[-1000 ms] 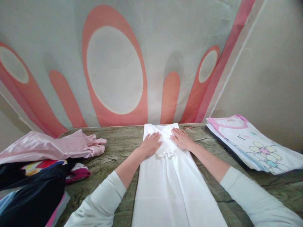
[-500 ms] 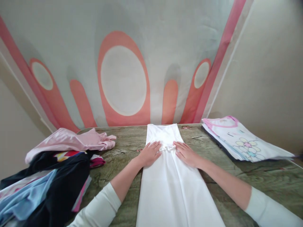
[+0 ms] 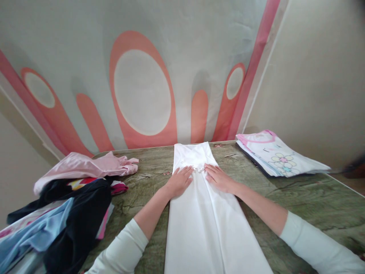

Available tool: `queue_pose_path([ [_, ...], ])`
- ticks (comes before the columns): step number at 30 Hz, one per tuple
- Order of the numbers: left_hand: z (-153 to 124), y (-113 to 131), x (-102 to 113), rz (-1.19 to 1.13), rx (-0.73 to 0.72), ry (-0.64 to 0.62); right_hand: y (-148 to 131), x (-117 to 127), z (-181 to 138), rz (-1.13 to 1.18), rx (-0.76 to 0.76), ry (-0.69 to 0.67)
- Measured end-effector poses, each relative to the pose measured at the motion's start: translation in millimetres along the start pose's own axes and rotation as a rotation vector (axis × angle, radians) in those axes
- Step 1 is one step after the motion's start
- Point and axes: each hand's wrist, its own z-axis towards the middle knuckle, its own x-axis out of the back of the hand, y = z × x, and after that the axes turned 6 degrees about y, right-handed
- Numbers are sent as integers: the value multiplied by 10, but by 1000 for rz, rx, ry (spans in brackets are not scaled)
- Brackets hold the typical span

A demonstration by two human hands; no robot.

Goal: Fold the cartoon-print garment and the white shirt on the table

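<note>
A long white garment, seemingly a dress [image 3: 205, 228], lies lengthwise on the wooden-patterned table [image 3: 148, 180], its narrow top end near the back edge and its wider part running toward me. Gathered fabric crosses it at the waist. My left hand [image 3: 179, 182] rests flat on the left side of that waist, fingers stretched out. On the right side my right hand [image 3: 219, 178] lies flat too, fingers extended. Both palms press on the cloth without gripping it. The near end of the garment runs out of view.
At the left sits a loose heap of clothes, with a pink garment [image 3: 85, 165] on top, black cloth [image 3: 85, 220] and a light blue piece [image 3: 42, 224]. A neat stack of folded shirts [image 3: 276, 152] stands at the back right. Behind the table rises a patterned wall panel [image 3: 182, 57].
My view has shifted slightly, so the scene sits a little higher and the right side further left. Both hands stay flat at the garment's waist.
</note>
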Motion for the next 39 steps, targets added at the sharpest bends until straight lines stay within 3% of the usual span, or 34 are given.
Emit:
queue_pose_path([
  [7, 34, 101, 46, -46, -10, 38, 91, 71, -121, 18, -19, 46],
  [15, 104, 295, 59, -53, -67, 1, -178, 114, 108, 60, 177, 209],
  [28, 58, 260, 62, -116, -75, 13, -145, 51, -91, 75, 143, 41],
  [32, 27, 146, 72, -89, 20, 75, -41, 48, -72, 76, 71, 73],
  [39, -42, 63, -35, 44, 88, 20, 57, -1, -139, -54, -77, -20],
])
